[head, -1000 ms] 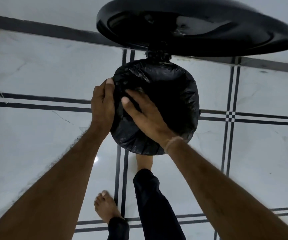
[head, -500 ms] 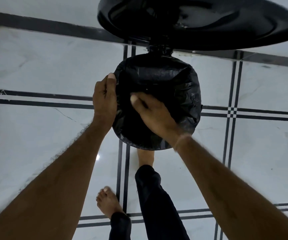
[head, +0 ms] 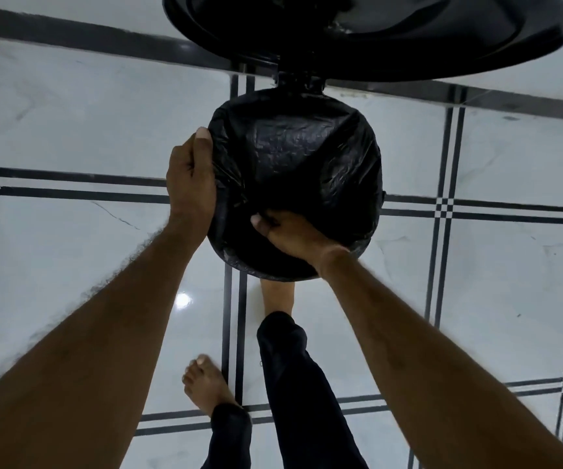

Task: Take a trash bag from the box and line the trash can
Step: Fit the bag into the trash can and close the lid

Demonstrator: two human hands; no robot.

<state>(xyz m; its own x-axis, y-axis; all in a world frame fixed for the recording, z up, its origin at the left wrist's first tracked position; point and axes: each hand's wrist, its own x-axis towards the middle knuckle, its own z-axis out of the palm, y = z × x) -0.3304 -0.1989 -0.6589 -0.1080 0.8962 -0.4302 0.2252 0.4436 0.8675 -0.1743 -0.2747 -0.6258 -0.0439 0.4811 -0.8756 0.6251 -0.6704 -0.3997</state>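
A black trash bag (head: 302, 157) is stretched over the mouth of a round trash can, whose open black lid (head: 391, 35) stands raised behind it. The can's body is hidden under the bag. My left hand (head: 190, 179) presses against the bag at the can's left rim, thumb up along the edge. At the near rim my right hand (head: 288, 233) pinches a fold of the bag, its fingers curled into the plastic. No box is in view.
The can stands on a glossy white tiled floor (head: 70, 248) with dark line borders. My right foot (head: 278, 296) is right at the can's base, and my left foot (head: 207, 384) is set further back. A dark skirting strip (head: 87, 38) runs along the wall.
My right hand has slid from the top left of the bag down to the near rim and closed on the plastic. My left hand stays at the left rim.
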